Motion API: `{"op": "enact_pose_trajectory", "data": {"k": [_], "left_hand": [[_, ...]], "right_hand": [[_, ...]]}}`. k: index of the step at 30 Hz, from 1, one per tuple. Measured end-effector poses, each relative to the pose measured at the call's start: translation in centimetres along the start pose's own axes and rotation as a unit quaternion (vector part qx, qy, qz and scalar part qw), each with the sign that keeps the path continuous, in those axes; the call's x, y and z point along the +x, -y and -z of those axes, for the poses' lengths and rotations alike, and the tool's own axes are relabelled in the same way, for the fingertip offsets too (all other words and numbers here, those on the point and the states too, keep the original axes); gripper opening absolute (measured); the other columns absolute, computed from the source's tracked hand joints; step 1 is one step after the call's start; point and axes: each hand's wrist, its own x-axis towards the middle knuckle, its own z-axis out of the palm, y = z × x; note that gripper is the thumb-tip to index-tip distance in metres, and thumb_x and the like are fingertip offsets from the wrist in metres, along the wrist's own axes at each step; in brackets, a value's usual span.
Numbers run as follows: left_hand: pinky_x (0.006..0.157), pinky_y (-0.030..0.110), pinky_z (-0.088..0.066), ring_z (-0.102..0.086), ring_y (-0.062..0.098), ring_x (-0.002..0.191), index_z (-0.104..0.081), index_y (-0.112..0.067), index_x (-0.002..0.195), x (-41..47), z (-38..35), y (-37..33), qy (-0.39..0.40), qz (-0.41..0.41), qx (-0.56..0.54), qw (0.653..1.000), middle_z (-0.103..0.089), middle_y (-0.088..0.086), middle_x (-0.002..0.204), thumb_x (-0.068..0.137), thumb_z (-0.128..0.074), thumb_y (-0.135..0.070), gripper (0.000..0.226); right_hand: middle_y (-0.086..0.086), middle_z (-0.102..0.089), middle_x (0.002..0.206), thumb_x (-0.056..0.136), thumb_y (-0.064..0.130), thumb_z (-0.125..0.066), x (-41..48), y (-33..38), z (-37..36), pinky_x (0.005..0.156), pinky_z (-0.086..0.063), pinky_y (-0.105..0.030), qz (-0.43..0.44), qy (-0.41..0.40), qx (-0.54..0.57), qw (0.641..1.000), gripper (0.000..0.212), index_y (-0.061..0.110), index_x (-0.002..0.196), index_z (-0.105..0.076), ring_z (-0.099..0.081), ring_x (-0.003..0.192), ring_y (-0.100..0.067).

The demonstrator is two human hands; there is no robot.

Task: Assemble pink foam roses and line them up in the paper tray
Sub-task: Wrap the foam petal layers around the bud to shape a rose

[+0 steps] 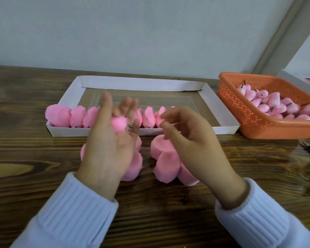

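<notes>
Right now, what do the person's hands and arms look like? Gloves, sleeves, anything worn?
The left hand and right hand are both bare: no gloves, rings or watch show. Each arm is in a pale bluish-white knit sleeve, the left sleeve and right sleeve, with a ribbed cuff ending at the wrist. No markings are visible.

One paper tray (64,131), one orange basket (240,111), at least seven roses (77,116) in line, roughly six petal stacks (166,165), buds (276,106) beyond counting.
</notes>
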Motion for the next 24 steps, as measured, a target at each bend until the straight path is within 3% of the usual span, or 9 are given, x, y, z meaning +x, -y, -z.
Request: {"op": "enact_pose_trajectory", "data": {"k": [2, 4, 5, 8, 11, 17, 21, 24], "left_hand": [[0.083, 0.030, -0.046, -0.072, 0.010, 0.092, -0.049, -0.023, 0.045, 0.6, 0.6, -0.7, -0.045, 0.017, -0.061, 0.997, -0.069, -0.010, 0.074, 0.089, -0.058, -0.051, 0.052], [0.084, 0.029, -0.045, -0.072, 0.009, 0.091, -0.049, -0.024, 0.052, 1.2, 1.2, -1.2, -0.067, 0.031, -0.102, 0.992, -0.068, -0.013, 0.074, 0.088, -0.061, -0.052, 0.047], [0.082, 0.029, -0.045, -0.072, 0.009, 0.091, -0.049, -0.024, 0.059, 1.5, 1.4, -1.5, -0.075, 0.035, -0.120, 0.989, -0.068, -0.014, 0.074, 0.087, -0.062, -0.052, 0.042], [0.082, 0.031, -0.045, -0.073, 0.010, 0.090, -0.047, -0.024, 0.068, 1.9, 1.9, -2.1, -0.091, 0.027, -0.152, 0.984, -0.069, -0.015, 0.074, 0.086, -0.065, -0.050, 0.036], [0.080, 0.029, -0.045, -0.072, 0.008, 0.089, -0.049, -0.023, 0.052, 1.9, 2.1, -2.6, -0.089, 0.018, -0.147, 0.985, -0.068, -0.015, 0.073, 0.087, -0.063, -0.049, 0.046], [0.080, 0.027, -0.044, -0.072, 0.007, 0.091, -0.047, -0.024, 0.059, 2.0, 2.2, -2.5, -0.087, 0.023, -0.153, 0.984, -0.067, -0.016, 0.074, 0.088, -0.063, -0.049, 0.041], [0.079, 0.026, -0.045, -0.072, 0.007, 0.091, -0.048, -0.025, 0.065, 2.1, 2.2, -2.5, -0.085, 0.022, -0.152, 0.984, -0.068, -0.016, 0.077, 0.087, -0.064, -0.049, 0.037], [0.078, 0.026, -0.044, -0.072, 0.007, 0.091, -0.048, -0.025, 0.069, 2.2, 2.3, -2.4, -0.084, 0.025, -0.153, 0.984, -0.068, -0.016, 0.079, 0.087, -0.065, -0.049, 0.034]], "right_hand": [[0.005, -0.066, 0.086, 0.092, 0.012, -0.057, 0.4, 0.5, -0.7, 0.070, -0.046, -0.019, 0.045, 0.075, -0.156, 0.984, 0.012, 0.016, 0.092, -0.068, -0.058, 0.081, -0.007], [-0.004, -0.067, 0.087, 0.087, 0.014, -0.061, 0.4, 1.0, -2.1, 0.076, -0.047, -0.039, 0.109, 0.131, -0.251, 0.953, 0.011, 0.011, 0.090, -0.071, -0.059, 0.085, -0.020], [-0.008, -0.067, 0.087, 0.083, 0.016, -0.064, 0.3, 1.3, -2.9, 0.074, -0.047, -0.042, 0.151, 0.144, -0.274, 0.939, 0.011, 0.009, 0.088, -0.071, -0.060, 0.085, -0.027], [-0.007, -0.067, 0.094, 0.085, 0.025, -0.064, 0.4, 1.8, -5.0, 0.081, -0.046, -0.044, 0.225, 0.199, -0.346, 0.889, 0.013, 0.013, 0.087, -0.066, -0.060, 0.093, -0.031], [0.002, -0.065, 0.101, 0.087, 0.028, -0.060, 0.6, 1.5, -6.2, 0.082, -0.045, -0.037, 0.247, 0.212, -0.418, 0.848, 0.008, 0.023, 0.093, -0.061, -0.059, 0.099, -0.022], [0.002, -0.064, 0.100, 0.092, 0.035, -0.049, 0.3, 1.8, -5.8, 0.081, -0.041, -0.037, 0.237, 0.235, -0.412, 0.848, 0.020, 0.021, 0.097, -0.062, -0.057, 0.098, -0.023], [0.008, -0.063, 0.102, 0.095, 0.026, -0.046, 0.2, 1.8, -5.9, 0.074, -0.034, -0.030, 0.242, 0.231, -0.439, 0.834, 0.014, 0.027, 0.097, -0.060, -0.056, 0.101, -0.019], [0.008, -0.062, 0.103, 0.092, 0.025, -0.049, 0.7, 1.8, -5.6, 0.074, -0.039, -0.031, 0.236, 0.254, -0.435, 0.831, 0.014, 0.031, 0.097, -0.061, -0.054, 0.104, -0.018]]}}
